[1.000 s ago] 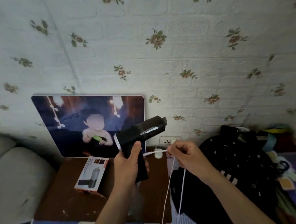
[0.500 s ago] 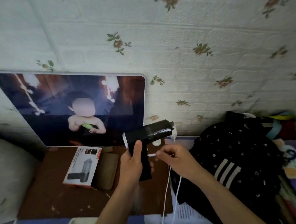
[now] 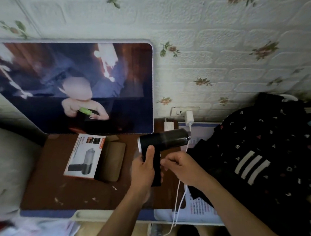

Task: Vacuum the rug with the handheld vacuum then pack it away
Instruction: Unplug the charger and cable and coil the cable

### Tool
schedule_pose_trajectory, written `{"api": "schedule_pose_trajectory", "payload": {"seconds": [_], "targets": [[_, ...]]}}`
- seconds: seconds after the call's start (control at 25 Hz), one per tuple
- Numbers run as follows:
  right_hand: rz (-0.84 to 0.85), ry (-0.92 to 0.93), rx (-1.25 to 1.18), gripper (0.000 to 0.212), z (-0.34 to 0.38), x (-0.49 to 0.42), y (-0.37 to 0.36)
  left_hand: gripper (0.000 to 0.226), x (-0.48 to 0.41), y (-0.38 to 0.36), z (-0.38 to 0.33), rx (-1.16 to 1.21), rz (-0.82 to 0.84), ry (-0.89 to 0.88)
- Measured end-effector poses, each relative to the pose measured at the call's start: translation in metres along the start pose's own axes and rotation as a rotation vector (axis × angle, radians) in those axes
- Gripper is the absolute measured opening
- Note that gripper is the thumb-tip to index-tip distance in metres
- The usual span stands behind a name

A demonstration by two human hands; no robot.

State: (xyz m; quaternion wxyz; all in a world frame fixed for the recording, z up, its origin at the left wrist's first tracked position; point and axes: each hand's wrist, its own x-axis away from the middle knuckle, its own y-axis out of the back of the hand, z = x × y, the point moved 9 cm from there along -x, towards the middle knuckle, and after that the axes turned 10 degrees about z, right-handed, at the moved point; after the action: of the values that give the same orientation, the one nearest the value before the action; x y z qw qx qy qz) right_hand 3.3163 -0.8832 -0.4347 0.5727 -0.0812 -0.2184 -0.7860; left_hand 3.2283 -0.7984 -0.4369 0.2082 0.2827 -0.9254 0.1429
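Observation:
The black handheld vacuum (image 3: pixel 163 140) is held above the brown table, its barrel pointing right. My left hand (image 3: pixel 143 171) grips its handle, thumb up along the grip. My right hand (image 3: pixel 180 166) is right beside the handle and pinches the end of a white charging cable (image 3: pixel 179 195), which hangs down past the table's front edge. Whether the plug sits in the handle is hidden by my fingers. The vacuum's printed box (image 3: pixel 87 156) lies open on the table to the left.
A brown table (image 3: pixel 68 195) stands against the floral wall. A large framed photo (image 3: pixel 71 87) leans at its back. A white charger (image 3: pixel 189 117) is in the wall socket. Black clothing (image 3: pixel 260 151) is piled on the right, a grey cushion (image 3: pixel 5 169) on the left.
The view has moved closer and tilted down. The vacuum has come lower, and my right hand with the cable end has moved in to the handle.

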Motion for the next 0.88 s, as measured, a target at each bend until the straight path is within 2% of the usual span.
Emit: {"api": "schedule_pose_trajectory", "payload": {"seconds": [0.12, 0.24, 0.32, 0.48, 0.64, 0.88], "targets": [[-0.023, -0.033, 0.040, 0.033, -0.003, 0.001, 0.011, 0.053, -0.006, -0.001, 0.003, 0.036, 0.013, 0.006], [-0.158, -0.068, 0.068, 0.037, -0.007, 0.009, 0.053, 0.049, -0.016, 0.027, 0.006, 0.109, -0.073, 0.036], [-0.175, -0.044, 0.110, 0.036, -0.009, 0.012, 0.065, 0.050, -0.024, 0.042, 0.012, 0.085, -0.091, 0.053], [-0.193, -0.062, 0.098, 0.029, -0.022, 0.006, 0.051, 0.051, -0.035, 0.048, 0.037, 0.022, -0.105, 0.093], [-0.350, -0.119, 0.016, 0.022, -0.043, 0.006, 0.057, 0.048, -0.043, 0.048, 0.066, 0.011, -0.114, 0.154], [-0.364, -0.130, -0.059, 0.021, -0.063, 0.003, 0.051, 0.049, -0.075, 0.061, 0.095, 0.016, -0.205, 0.204]]}}
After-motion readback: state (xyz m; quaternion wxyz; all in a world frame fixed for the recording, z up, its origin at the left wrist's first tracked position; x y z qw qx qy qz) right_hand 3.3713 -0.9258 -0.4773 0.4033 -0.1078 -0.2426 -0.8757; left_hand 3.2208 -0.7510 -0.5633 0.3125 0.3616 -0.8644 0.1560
